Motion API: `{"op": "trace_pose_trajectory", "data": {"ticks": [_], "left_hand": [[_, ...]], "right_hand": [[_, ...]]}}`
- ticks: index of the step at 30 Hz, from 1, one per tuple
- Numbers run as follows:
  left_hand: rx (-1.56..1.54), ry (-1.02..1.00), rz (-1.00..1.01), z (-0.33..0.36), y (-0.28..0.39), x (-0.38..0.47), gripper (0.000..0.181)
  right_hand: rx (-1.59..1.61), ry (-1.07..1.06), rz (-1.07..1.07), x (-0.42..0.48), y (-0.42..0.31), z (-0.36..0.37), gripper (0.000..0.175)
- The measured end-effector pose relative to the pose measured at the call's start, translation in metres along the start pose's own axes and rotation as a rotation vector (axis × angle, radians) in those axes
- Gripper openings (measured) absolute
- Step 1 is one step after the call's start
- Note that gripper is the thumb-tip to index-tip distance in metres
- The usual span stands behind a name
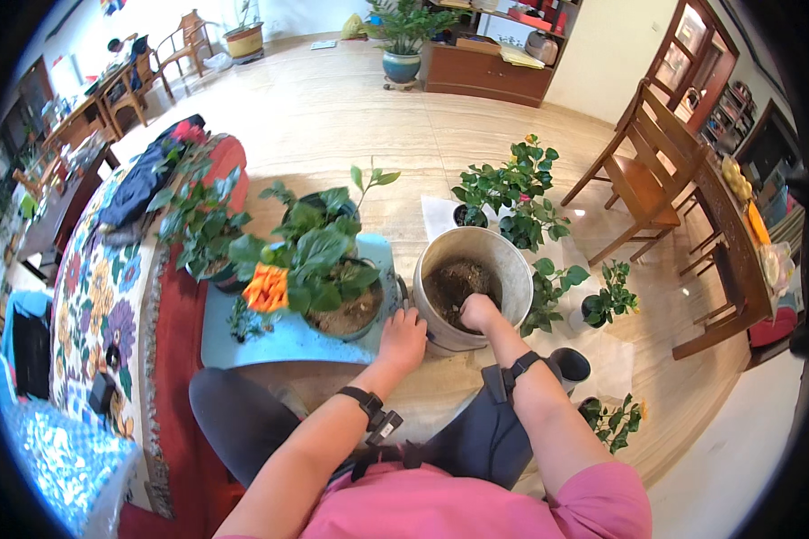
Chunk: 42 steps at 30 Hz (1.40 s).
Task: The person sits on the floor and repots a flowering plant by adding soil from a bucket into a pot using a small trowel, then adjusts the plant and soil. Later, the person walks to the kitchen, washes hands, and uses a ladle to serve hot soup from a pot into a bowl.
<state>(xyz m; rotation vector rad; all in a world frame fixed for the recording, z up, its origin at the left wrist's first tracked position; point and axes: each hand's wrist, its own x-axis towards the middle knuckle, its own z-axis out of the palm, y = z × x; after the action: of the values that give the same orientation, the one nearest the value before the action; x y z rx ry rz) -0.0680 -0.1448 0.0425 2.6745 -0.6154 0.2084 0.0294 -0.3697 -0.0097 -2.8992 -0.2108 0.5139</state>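
My right hand [480, 314] reaches down inside a pale plastic bucket [518, 263], at the dark soil [460, 279]; its fingertips are partly hidden, so what they hold does not show. Between the bucket and a blue board [243, 354], my left hand [404, 335] rests near the bucket's left side, and its grip is unclear. A potted plant with an orange flower [266, 288] and broad green leaves stands on the board, sandy soil [347, 310] showing in its pot. A small seedling [243, 322] lies or stands left of it.
Potted flowering plants [509, 182] stand beyond and right of the bucket. An empty dark pot [571, 365] is near my right knee. A sofa with a floral cover [101, 296] borders the left side. A wooden chair [647, 182] stands at right; a person [125, 57] sits far back left.
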Motion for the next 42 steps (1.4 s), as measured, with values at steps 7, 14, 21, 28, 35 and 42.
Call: {"op": "trace_pose_trajectory", "data": {"ticks": [7,14,21,28,35,42], "left_hand": [[-0.099,-0.087,-0.363,0.051,-0.002,0.06,0.074],[-0.305,-0.277,-0.561,0.08,-0.012,0.086,0.074],[-0.31,-0.308,-0.548,0.078,-0.013,0.088,0.072],[-0.325,-0.349,-0.573,0.08,-0.013,0.087,0.072],[-0.296,-0.394,-0.599,0.072,-0.01,0.089,0.073],[-0.271,-0.404,-0.638,0.085,-0.012,0.086,0.073]], "right_hand": [[-0.131,-0.39,0.062,0.026,-0.002,-0.012,0.021],[-0.151,-0.446,0.169,0.031,0.007,-0.008,0.026],[-0.172,-0.399,0.163,0.032,0.017,-0.012,0.023],[-0.154,-0.363,0.191,0.02,0.017,-0.018,0.023],[-0.131,-0.299,0.181,0.017,0.031,-0.044,0.025],[-0.115,-0.16,0.07,0.061,0.025,0.009,0.025]]}}
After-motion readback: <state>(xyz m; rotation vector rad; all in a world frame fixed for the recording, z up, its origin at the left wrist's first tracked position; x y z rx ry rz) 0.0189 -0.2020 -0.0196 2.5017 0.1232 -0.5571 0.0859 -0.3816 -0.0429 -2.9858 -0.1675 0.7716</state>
